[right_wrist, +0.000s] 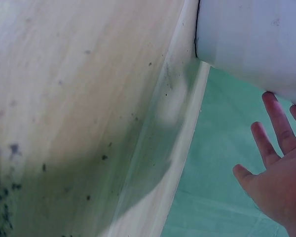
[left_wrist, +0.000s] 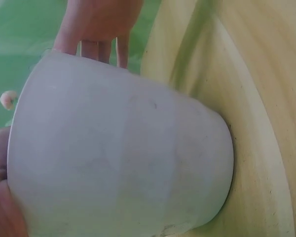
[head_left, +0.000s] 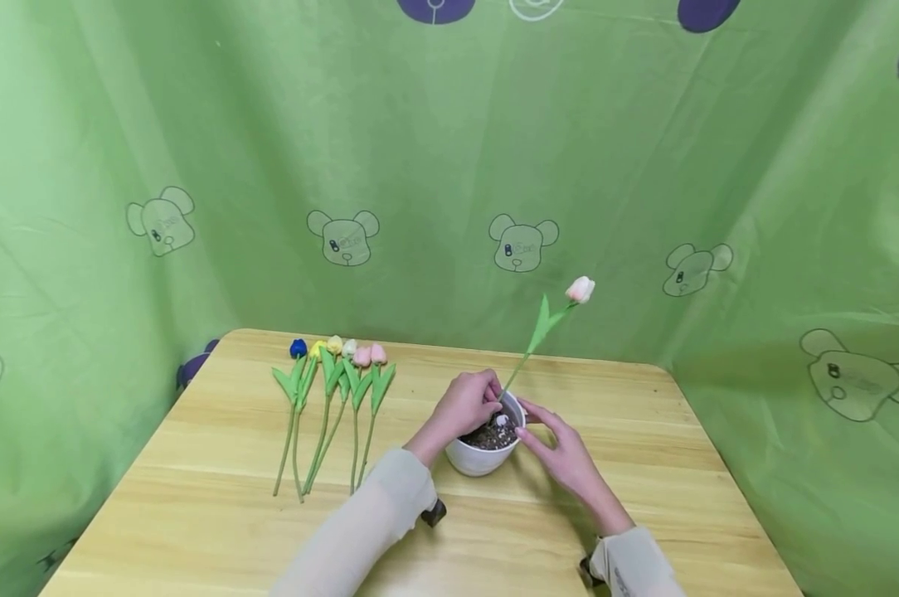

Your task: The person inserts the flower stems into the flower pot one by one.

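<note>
A white flowerpot (head_left: 476, 461) with dark, speckled soil (head_left: 488, 436) stands on the table. My left hand (head_left: 464, 405) reaches over its rim and pinches the lower stem of a pale pink tulip (head_left: 580, 289), which leans up to the right. The stem's lower end is hidden by the fingers. A small white piece (head_left: 502, 420) lies on the soil. At the pot's right side, my right hand (head_left: 561, 452) holds the rim between thumb and fingers. In the right wrist view, its other fingers (right_wrist: 281, 128) are spread, with fingertips against the pot wall.
Left of the pot several tulips lie side by side: a blue one (head_left: 298, 348), yellow ones (head_left: 318, 351), a white one (head_left: 349, 348) and pink ones (head_left: 378, 354). Dark crumbs (right_wrist: 14, 148) dot the wooden table (head_left: 218, 464). A green curtain (head_left: 434, 166) surrounds its back and sides.
</note>
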### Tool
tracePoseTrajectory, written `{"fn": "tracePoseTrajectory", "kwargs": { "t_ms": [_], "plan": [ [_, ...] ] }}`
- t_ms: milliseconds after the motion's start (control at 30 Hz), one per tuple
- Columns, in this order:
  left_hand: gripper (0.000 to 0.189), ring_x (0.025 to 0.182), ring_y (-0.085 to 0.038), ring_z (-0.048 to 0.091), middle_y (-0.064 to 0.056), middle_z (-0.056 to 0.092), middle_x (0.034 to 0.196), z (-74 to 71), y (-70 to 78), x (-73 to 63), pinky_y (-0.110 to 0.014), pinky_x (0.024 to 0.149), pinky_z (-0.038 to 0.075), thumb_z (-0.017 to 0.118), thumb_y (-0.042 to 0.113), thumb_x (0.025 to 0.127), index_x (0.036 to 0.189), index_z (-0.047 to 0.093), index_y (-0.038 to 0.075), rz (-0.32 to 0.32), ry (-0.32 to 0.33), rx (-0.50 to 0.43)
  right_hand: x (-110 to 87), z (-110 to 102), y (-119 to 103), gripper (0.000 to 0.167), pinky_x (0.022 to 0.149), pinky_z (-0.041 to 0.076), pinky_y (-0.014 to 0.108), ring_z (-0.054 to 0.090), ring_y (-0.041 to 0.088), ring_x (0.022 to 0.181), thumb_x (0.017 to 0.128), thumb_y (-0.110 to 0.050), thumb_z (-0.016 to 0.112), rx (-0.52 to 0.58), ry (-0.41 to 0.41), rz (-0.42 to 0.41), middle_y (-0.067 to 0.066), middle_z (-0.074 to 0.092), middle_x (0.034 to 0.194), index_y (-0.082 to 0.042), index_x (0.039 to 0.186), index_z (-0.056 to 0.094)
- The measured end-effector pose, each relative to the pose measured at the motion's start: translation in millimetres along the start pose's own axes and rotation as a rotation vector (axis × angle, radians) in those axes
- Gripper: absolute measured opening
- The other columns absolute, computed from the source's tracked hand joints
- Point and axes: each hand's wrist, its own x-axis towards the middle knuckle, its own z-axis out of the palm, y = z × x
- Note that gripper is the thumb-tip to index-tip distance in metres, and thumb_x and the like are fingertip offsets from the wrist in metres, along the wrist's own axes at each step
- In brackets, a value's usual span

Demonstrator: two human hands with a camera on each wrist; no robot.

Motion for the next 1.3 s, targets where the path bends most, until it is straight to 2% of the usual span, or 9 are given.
{"fn": "tracePoseTrajectory", "kwargs": {
  "t_ms": [433,633,733,833,933,1067,1167,1300],
  "plan": [
    [0.023,0.082,-0.009,0.067,-0.002,0.074,0.093,0.0,2.8,-3.3,-0.015,0.075,0.057,0.084,0.010,0.086,0.103,0.070,0.007,-0.014,0.077,-0.040,-0.6,0.3,2.5,0.052,0.116,0.034,0.073,0.062,0.039,0.125,0.098,-0.021,0.072,0.005,0.013,-0.003,0.012,0.073,0.123,-0.015,0.147,0.057],
    [0.023,0.078,-0.007,0.065,-0.002,0.073,0.090,-0.2,1.7,-3.6,-0.013,0.073,0.056,0.084,0.009,0.086,0.104,0.070,0.007,-0.020,0.084,-0.050,-1.0,0.3,2.9,0.051,0.116,0.033,0.074,0.061,0.039,0.126,0.099,-0.023,0.071,-0.009,0.010,0.012,0.011,0.073,0.123,-0.018,0.148,0.057],
    [0.028,0.077,-0.006,0.064,-0.002,0.072,0.090,-2.5,0.8,-2.3,-0.013,0.073,0.056,0.082,0.005,0.086,0.112,0.071,0.006,-0.013,0.075,-0.099,-0.5,0.1,3.9,0.051,0.115,0.033,0.074,0.061,0.040,0.127,0.099,-0.023,0.070,-0.019,0.014,0.012,0.011,0.073,0.124,-0.018,0.148,0.057],
    [0.038,0.079,-0.009,0.066,-0.004,0.072,0.092,-5.6,-0.9,-1.5,-0.015,0.075,0.058,0.079,0.000,0.087,0.123,0.069,0.008,0.002,0.060,-0.192,-0.1,0.5,4.1,0.051,0.115,0.033,0.074,0.061,0.041,0.126,0.099,-0.023,0.070,-0.019,0.016,0.006,0.012,0.073,0.124,-0.016,0.148,0.056],
    [0.033,0.084,-0.013,0.069,-0.005,0.071,0.096,-6.8,-2.4,-1.3,-0.018,0.079,0.059,0.076,0.000,0.090,0.121,0.069,0.010,0.024,0.067,-0.263,-0.4,0.9,4.1,0.051,0.115,0.034,0.074,0.062,0.041,0.125,0.099,-0.021,0.070,-0.014,0.018,0.000,0.013,0.073,0.124,-0.014,0.147,0.057],
    [0.012,0.087,-0.013,0.070,-0.003,0.075,0.102,-8.4,-0.2,-1.7,-0.021,0.082,0.059,0.072,0.013,0.097,0.108,0.074,0.013,0.034,0.113,-0.268,-0.7,0.7,5.7,0.050,0.116,0.034,0.073,0.063,0.040,0.124,0.099,-0.020,0.070,-0.013,0.020,-0.005,0.013,0.073,0.124,-0.014,0.147,0.057],
    [0.010,0.087,-0.010,0.069,-0.002,0.077,0.103,-12.2,3.3,-1.5,-0.020,0.081,0.058,0.071,0.020,0.099,0.105,0.075,0.014,0.035,0.155,-0.234,-0.2,0.5,6.5,0.050,0.116,0.034,0.073,0.063,0.040,0.123,0.099,-0.020,0.070,-0.015,0.023,-0.008,0.013,0.073,0.124,-0.014,0.147,0.057],
    [0.008,0.086,-0.010,0.070,-0.001,0.076,0.098,-18.6,5.6,1.1,-0.018,0.080,0.059,0.074,0.019,0.097,0.103,0.075,0.013,0.055,0.225,-0.246,1.3,0.2,6.6,0.051,0.116,0.035,0.072,0.063,0.041,0.123,0.098,-0.020,0.071,-0.016,0.025,-0.015,0.014,0.073,0.123,-0.012,0.147,0.057]
  ]
}}
